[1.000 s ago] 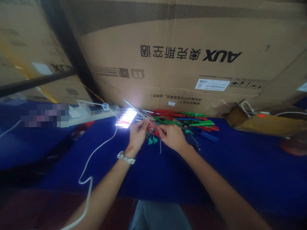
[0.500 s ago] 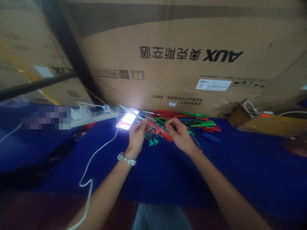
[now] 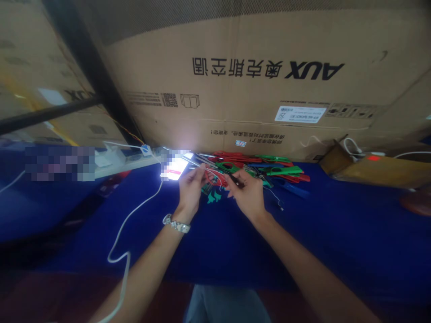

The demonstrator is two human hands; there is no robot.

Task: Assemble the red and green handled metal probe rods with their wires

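Note:
My left hand (image 3: pixel 191 186), with a silver watch or bracelet on its wrist, is closed in a pinch at the end of a thin white wire (image 3: pixel 215 173). My right hand (image 3: pixel 248 193) is closed around a slim dark tool (image 3: pixel 237 181), whose tip points toward the left fingers; its exact kind is not clear. Red plastic pieces (image 3: pixel 235 157) and green plastic pieces (image 3: pixel 283 171) lie in a pile just beyond both hands. Small teal pieces (image 3: pixel 213 196) rest on the cloth between the wrists.
A brightly lit phone (image 3: pixel 175 168) lies left of the pile. A white cable (image 3: pixel 134 208) crosses the blue cloth (image 3: pixel 215 251). Behind stands a large cardboard box (image 3: pixel 235 98). A blue piece (image 3: pixel 291 189) lies right, and a yellowish box (image 3: pixel 377 172) stands farther right.
My right hand has taken hold of the dark tool; before, its fingers pinched near the white wire. The left hand keeps its pinch. The view has shifted slightly.

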